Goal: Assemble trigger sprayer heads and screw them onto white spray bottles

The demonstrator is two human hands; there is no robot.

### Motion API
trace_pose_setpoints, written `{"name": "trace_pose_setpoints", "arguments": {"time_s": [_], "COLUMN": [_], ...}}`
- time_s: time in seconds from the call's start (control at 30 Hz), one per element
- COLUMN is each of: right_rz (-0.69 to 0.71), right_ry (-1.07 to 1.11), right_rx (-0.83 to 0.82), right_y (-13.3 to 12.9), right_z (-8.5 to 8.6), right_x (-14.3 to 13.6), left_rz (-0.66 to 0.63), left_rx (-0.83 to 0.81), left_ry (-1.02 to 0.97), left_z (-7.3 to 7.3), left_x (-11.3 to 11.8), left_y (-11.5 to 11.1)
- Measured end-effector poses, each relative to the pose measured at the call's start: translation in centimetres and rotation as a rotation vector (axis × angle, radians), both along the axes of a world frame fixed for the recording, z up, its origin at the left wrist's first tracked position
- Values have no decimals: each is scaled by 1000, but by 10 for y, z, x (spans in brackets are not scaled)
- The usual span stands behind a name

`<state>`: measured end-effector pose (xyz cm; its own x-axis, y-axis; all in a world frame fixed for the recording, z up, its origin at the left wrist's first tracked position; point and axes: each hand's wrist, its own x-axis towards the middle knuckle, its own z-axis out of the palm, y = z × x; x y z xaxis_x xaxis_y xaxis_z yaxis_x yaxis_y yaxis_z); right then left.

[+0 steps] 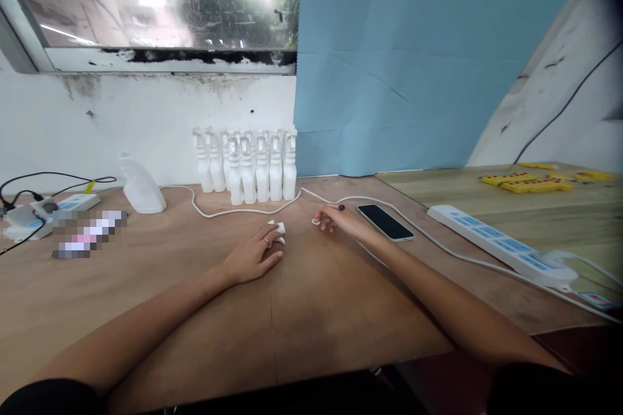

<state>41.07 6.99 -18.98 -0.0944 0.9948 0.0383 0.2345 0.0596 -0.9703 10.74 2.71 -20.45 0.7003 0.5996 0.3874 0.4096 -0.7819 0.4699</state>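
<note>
My left hand (254, 254) rests low over the table, its fingers on a small white plastic piece (278, 228) that looks like a spray nozzle head. My right hand (333, 217) is to the right of it, fingers curled and pinched at a small white round part (316, 222). Behind both hands stands a group of several white spray bottles (263, 172) against the wall. Another white bottle (142, 188), without a visible spray head, stands apart at the left. A dark-screened phone (385, 222) lies just right of my right hand.
A white power strip (501, 243) lies at the right, another strip (73, 204) with black cables at the left. A white cord (243, 212) runs across the wooden table (204, 337). Yellow pieces (528, 181) lie at the far right. A blue sheet (409, 65) hangs behind.
</note>
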Motion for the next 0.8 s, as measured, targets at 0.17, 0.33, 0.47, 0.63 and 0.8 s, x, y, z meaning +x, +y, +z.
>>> {"name": "trace_pose_setpoints", "arguments": {"time_s": [0.17,0.33,0.47,0.63,0.8], "right_rz": [-20,-45,-95,-101,-89], "right_ry": [-15,52,105,159,202], "right_rx": [29,110,165,152,99], "right_y": [-3,-16,-21,-25,-18], "right_z": [5,23,40,49,60], "right_x": [2,-3,0,5,13], "left_rz": [-19,300,610,740,731], "left_rx": [-17,154,223,140,44], "left_ry": [-5,-305,-520,-606,-618], "left_z": [-5,9,53,88,83], "left_x": [-1,-14,-37,-47,-38], "left_y": [-3,40,111,170,188]}}
